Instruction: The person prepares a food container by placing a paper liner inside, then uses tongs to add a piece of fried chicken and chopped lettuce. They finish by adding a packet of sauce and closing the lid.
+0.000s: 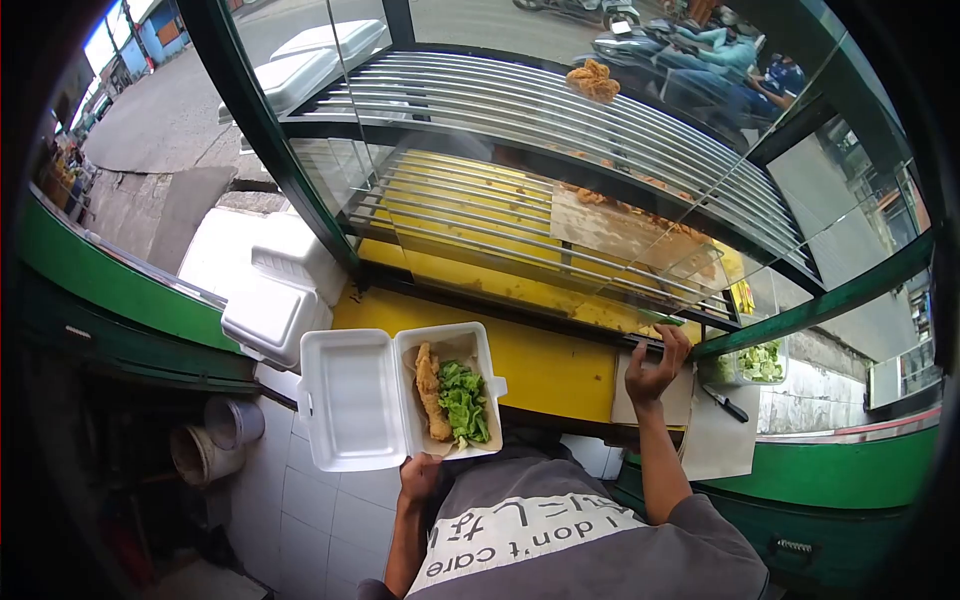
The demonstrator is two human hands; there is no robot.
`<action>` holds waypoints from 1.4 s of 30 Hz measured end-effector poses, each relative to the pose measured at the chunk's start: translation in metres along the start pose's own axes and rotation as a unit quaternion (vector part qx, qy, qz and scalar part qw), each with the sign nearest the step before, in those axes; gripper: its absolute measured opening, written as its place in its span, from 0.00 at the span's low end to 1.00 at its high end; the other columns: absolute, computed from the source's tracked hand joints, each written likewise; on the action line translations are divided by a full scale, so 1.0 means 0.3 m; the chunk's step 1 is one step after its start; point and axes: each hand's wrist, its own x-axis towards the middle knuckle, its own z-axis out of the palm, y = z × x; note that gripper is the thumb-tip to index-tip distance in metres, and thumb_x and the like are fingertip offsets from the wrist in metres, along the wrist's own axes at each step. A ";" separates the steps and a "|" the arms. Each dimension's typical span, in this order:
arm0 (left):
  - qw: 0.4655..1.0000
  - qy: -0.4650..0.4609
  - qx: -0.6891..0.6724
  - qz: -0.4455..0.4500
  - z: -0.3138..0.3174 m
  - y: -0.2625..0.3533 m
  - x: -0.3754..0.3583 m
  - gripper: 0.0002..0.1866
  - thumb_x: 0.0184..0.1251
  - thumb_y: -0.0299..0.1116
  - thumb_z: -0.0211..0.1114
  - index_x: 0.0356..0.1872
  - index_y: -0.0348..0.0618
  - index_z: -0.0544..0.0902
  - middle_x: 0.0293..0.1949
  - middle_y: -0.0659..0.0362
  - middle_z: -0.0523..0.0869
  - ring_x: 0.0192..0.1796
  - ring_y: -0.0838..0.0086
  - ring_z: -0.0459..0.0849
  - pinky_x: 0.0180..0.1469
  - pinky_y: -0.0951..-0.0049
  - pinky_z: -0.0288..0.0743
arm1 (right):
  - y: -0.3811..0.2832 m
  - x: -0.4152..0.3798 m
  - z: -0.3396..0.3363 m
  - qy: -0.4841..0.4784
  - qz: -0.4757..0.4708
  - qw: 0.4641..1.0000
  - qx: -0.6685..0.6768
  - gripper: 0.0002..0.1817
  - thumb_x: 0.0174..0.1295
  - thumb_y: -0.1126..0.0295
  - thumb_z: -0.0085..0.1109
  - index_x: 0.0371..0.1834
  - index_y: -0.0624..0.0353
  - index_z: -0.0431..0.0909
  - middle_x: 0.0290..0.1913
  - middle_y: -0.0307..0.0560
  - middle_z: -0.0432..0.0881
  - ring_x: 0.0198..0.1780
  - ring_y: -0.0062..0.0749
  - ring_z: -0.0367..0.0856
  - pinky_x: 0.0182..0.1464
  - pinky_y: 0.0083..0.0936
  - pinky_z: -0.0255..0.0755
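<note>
My left hand [420, 475] grips the lower edge of an open white foam takeaway box [352, 395], closed around it near the hinge. In the box's right half, a long piece of fried chicken [430, 390] lies on brown paper beside green lettuce [464, 402]. The lid half on the left is bare. My right hand [657, 368] is raised at the lower edge of the glass display case [540, 315], fingers apart, fingertips right at the dark frame. Just beyond those fingertips shows a small green item [660, 318].
Fried chicken [593, 82] rests on the case's upper rack, with more pieces lower down. Closed foam boxes [270, 315] are stacked at left. On the right are a black-handled knife [727, 403] on a board and a tub of lettuce [762, 362]. Buckets [205, 450] stand below left.
</note>
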 end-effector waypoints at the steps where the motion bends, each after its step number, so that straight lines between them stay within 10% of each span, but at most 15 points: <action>1: 0.989 0.021 0.098 0.105 0.024 0.029 -0.007 0.06 0.63 0.17 0.61 0.27 0.36 0.79 0.19 0.64 0.74 0.21 0.82 0.68 0.23 0.78 0.60 | -0.029 -0.016 -0.004 -0.005 -0.004 1.000 0.002 0.21 0.51 0.75 0.58 0.51 0.62 0.71 0.50 0.55 0.72 0.53 0.49 0.70 0.59 0.43 0.61; 2: 0.958 0.040 0.197 0.204 0.032 0.044 -0.020 0.07 0.63 0.17 0.62 0.25 0.37 0.78 0.19 0.64 0.74 0.20 0.81 0.68 0.23 0.78 0.59 | -0.070 0.015 0.004 -0.003 0.000 1.000 0.000 0.21 0.51 0.75 0.58 0.51 0.62 0.71 0.50 0.55 0.72 0.53 0.49 0.70 0.59 0.43 0.61; 3: 0.997 0.079 0.022 0.006 0.005 -0.018 -0.014 0.10 0.62 0.22 0.61 0.21 0.40 0.76 0.19 0.62 0.76 0.18 0.78 0.70 0.23 0.77 0.62 | -0.122 0.076 0.007 0.064 -0.018 0.997 0.042 0.24 0.52 0.75 0.58 0.55 0.63 0.67 0.53 0.56 0.69 0.58 0.48 0.67 0.63 0.44 0.58; 6: 0.960 0.004 -0.255 -0.118 0.058 0.109 0.012 0.10 0.61 0.27 0.56 0.20 0.40 0.76 0.19 0.61 0.76 0.18 0.76 0.72 0.25 0.76 0.66 | -0.238 0.267 -0.014 0.146 -0.061 0.987 0.030 0.33 0.52 0.75 0.60 0.63 0.63 0.58 0.61 0.56 0.61 0.65 0.44 0.61 0.69 0.44 0.53; 10: 0.963 0.057 -0.229 -0.129 0.107 0.127 0.024 0.10 0.60 0.28 0.51 0.22 0.37 0.76 0.24 0.58 0.79 0.26 0.72 0.77 0.33 0.72 0.71 | -0.287 0.430 -0.026 0.151 -0.144 0.978 0.016 0.37 0.52 0.74 0.63 0.66 0.60 0.57 0.65 0.59 0.59 0.71 0.50 0.53 0.69 0.50 0.51; 17: 0.961 0.000 -0.222 -0.166 0.240 0.153 0.041 0.08 0.59 0.27 0.52 0.26 0.35 0.79 0.35 0.53 0.82 0.42 0.66 0.80 0.48 0.67 0.70 | -0.284 0.481 -0.016 0.112 -0.134 0.985 0.008 0.39 0.49 0.72 0.66 0.67 0.26 0.69 0.74 0.48 0.54 0.75 0.50 0.41 0.67 0.49 0.39; 21: 0.957 0.016 -0.210 -0.202 0.154 -0.079 0.045 0.08 0.58 0.27 0.52 0.27 0.35 0.79 0.35 0.55 0.82 0.43 0.66 0.79 0.49 0.66 0.70 | -0.238 0.486 -0.073 0.109 -0.108 0.988 0.020 0.41 0.47 0.72 0.70 0.67 0.26 0.69 0.74 0.48 0.55 0.76 0.50 0.41 0.67 0.49 0.39; 30: 0.961 -0.004 -0.172 -0.218 0.531 0.129 0.039 0.07 0.58 0.26 0.53 0.24 0.36 0.78 0.31 0.55 0.82 0.39 0.69 0.78 0.44 0.68 0.70 | -0.054 0.460 -0.231 0.115 -0.080 0.990 0.010 0.36 0.49 0.72 0.71 0.63 0.30 0.73 0.72 0.49 0.57 0.75 0.50 0.42 0.67 0.51 0.41; 32: 0.961 -0.022 -0.169 -0.220 0.225 -0.149 0.010 0.07 0.58 0.25 0.53 0.23 0.35 0.78 0.30 0.55 0.81 0.38 0.69 0.78 0.44 0.68 0.70 | -0.014 0.453 -0.261 0.117 -0.081 0.990 -0.008 0.35 0.51 0.72 0.70 0.63 0.30 0.73 0.72 0.49 0.59 0.75 0.50 0.44 0.67 0.50 0.42; 38: 0.964 -0.033 -0.133 -0.229 0.285 -0.286 0.022 0.09 0.58 0.25 0.52 0.22 0.34 0.77 0.28 0.54 0.80 0.35 0.67 0.78 0.43 0.70 0.71 | 0.120 0.426 -0.362 0.112 -0.097 0.989 -0.029 0.30 0.54 0.71 0.68 0.60 0.29 0.75 0.70 0.47 0.62 0.72 0.48 0.51 0.66 0.44 0.50; 42: 0.973 0.011 -0.101 -0.206 0.371 -0.262 -0.020 0.09 0.59 0.25 0.51 0.22 0.34 0.77 0.28 0.53 0.80 0.33 0.68 0.78 0.39 0.70 0.72 | 0.293 0.447 -0.485 0.231 -0.183 0.954 0.059 0.26 0.55 0.77 0.57 0.58 0.53 0.63 0.61 0.58 0.64 0.66 0.51 0.60 0.64 0.49 0.58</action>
